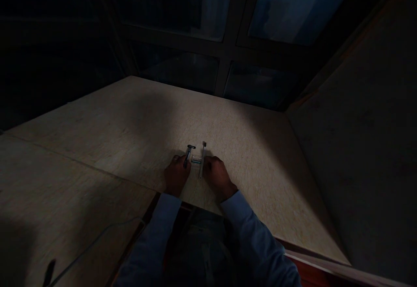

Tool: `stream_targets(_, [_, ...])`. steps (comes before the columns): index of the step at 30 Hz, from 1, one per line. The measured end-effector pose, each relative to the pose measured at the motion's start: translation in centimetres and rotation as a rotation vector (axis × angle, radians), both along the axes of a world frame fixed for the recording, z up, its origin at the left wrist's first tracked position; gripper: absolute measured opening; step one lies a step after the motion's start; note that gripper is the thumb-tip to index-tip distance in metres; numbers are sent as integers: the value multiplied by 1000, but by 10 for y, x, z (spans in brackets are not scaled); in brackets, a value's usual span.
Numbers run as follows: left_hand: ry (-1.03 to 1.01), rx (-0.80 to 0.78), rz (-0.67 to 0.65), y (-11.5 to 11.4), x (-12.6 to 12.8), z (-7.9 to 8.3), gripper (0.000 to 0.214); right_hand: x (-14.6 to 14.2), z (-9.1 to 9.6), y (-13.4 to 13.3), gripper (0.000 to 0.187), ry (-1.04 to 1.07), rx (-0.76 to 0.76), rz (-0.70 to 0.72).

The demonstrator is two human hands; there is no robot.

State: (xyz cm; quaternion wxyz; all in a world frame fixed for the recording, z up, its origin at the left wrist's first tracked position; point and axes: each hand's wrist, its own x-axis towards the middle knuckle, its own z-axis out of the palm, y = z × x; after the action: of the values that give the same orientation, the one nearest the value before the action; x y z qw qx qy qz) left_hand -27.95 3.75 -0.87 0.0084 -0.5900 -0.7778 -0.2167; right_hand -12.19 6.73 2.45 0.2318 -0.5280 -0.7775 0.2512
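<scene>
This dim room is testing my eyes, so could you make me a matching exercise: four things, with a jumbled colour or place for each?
1. T-shaped item
2. Slim bar
3. Cable
4. Sleeves

A. Blue
B. At the person's right grip
C. Lower left of the picture, over the pale tabletop
D. In the person's left grip

Pairs: 1-D, 2-B, 3-C, 4-A.

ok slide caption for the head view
Dim light: left hand at a T-shaped piece, right hand at a thin bar.
</scene>
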Motion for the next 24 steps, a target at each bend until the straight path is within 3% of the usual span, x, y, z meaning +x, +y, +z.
stream_targets(6, [-4, -58, -3, -1, 3, 7, 36, 11, -22, -5, 31, 165, 75, 100])
stream_targets(12, [-79, -6, 23, -4, 2, 6, 38, 53, -39, -18, 29, 423, 132, 156])
stream_targets(17, [-133, 54, 33, -7, -3, 1, 35, 117, -43, -28, 30, 502, 106, 14])
stream_targets(20, [-147, 79, 24, -7, -5, 0, 35, 152, -47, -28, 32, 590, 31, -163])
stream_targets(24, [-155, 103, 28, -6, -5, 1, 36, 170, -50, -22, 41, 831, -144, -293])
